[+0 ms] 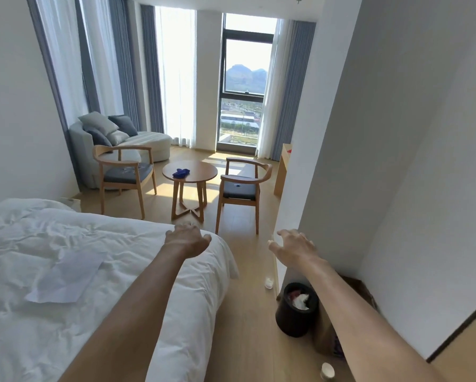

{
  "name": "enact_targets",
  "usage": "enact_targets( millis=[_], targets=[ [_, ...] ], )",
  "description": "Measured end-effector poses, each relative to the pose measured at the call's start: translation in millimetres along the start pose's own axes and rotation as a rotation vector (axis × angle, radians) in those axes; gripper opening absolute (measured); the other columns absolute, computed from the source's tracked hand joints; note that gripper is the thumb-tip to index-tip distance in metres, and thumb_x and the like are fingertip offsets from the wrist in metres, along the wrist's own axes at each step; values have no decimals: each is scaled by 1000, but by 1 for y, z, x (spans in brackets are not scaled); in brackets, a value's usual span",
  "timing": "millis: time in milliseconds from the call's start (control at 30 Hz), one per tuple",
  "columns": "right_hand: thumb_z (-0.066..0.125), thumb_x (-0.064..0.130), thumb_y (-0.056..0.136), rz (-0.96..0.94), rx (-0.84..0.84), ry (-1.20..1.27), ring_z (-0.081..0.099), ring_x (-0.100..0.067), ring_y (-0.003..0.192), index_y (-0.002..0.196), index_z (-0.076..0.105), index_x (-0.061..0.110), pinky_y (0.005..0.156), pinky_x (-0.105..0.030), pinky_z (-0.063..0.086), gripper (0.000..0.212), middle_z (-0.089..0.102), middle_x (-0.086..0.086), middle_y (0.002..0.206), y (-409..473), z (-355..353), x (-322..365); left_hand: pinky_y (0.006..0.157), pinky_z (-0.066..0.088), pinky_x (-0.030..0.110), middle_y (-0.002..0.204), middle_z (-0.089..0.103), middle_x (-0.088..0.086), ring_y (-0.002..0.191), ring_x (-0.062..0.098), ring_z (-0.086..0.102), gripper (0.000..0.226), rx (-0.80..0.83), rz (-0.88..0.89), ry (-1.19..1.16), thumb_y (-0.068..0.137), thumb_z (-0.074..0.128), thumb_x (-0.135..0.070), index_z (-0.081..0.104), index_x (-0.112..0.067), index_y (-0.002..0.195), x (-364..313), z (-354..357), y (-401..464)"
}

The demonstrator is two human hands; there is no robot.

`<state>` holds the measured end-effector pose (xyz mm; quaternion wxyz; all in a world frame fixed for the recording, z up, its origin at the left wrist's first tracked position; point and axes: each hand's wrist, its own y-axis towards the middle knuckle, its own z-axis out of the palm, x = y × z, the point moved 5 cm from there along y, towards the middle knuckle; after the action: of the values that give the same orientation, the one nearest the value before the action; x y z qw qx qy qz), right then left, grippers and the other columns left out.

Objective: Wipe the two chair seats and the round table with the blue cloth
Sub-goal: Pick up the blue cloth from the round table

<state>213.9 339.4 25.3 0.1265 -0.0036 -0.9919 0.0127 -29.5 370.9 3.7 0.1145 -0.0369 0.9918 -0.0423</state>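
Note:
A crumpled blue cloth (181, 172) lies on the round wooden table (201, 172) across the room. A wooden chair with a grey seat (126, 173) stands left of the table, and small bits lie on that seat. A second wooden chair with a dark seat (239, 190) stands on the right, with a small blue speck on it. My left hand (188, 238) and my right hand (294, 244) stretch forward, empty, fingers loosely spread, well short of the table.
A bed with white bedding (66, 271) and a sheet of paper (66, 277) fills the left. A black bin (296, 310) stands by the white wall corner (314, 188) on the right. Small white cups (269, 283) lie on the wooden floor. A sofa (137, 144) sits behind the left chair.

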Motion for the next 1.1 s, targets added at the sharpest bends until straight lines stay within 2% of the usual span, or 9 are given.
enact_targets(
  millis=[267,567,767,1100],
  targets=[
    [38,45,97,-2,-5,36,41,-26,131,140,41,16,106,-45,33,52,43,-6,145,108,2,-32,109,35,48,152,36,13,137,30,34,58,-18,53,-2,96,40,-45,39,-11,143,-49,4,105],
    [42,44,97,-72,-52,62,40,-25,132,142,40,19,106,-43,35,52,42,-3,147,265,10,-93,108,37,50,151,38,8,138,30,33,58,-88,11,-17,93,44,-43,37,-17,144,-112,17,245],
    [44,44,94,-175,-84,73,44,-25,129,137,46,19,103,-43,38,50,46,-2,144,372,-8,-105,102,41,44,138,47,9,126,28,43,51,-182,20,-34,93,46,-40,42,-17,139,-160,0,327],
    [41,44,96,-219,-23,95,30,-25,141,145,36,20,113,-47,28,55,33,-2,154,502,4,-107,108,36,43,148,41,11,135,28,38,58,-121,-79,-26,94,45,-43,38,-13,144,-169,10,448]
  ],
)
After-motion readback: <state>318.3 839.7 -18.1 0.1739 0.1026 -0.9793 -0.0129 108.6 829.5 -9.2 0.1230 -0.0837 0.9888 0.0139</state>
